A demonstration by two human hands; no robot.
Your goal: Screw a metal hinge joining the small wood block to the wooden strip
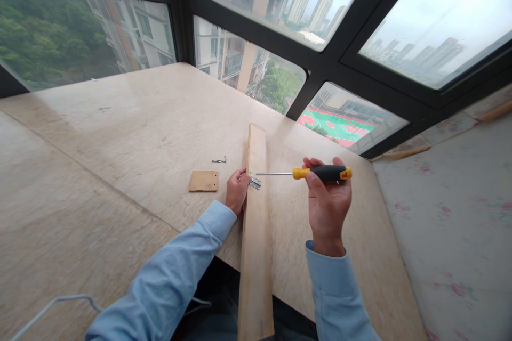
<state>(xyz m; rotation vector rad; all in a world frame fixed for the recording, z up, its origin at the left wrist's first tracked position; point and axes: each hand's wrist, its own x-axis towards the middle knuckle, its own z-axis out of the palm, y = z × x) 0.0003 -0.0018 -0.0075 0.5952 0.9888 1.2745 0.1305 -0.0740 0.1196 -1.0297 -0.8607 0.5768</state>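
Note:
A screwdriver (320,172) with a yellow and black handle lies level in my right hand (330,197), its fingers closed round the handle. The shaft points left, and its tip is just above a small metal hinge (255,183) on a long wooden board (256,234). My left hand (237,191) grips the board's left edge, fingertips beside the hinge; part of its fingers is hidden. Left of that hand lie a small thin wooden plate (204,181) with holes near one edge and a few screws (220,160).
The board rests on a beige stone-patterned sill (152,117) and reaches over its near edge toward me. Dark-framed windows (256,26) border the far side. A flowered wall (448,213) stands at the right. A white cable (60,299) runs at lower left.

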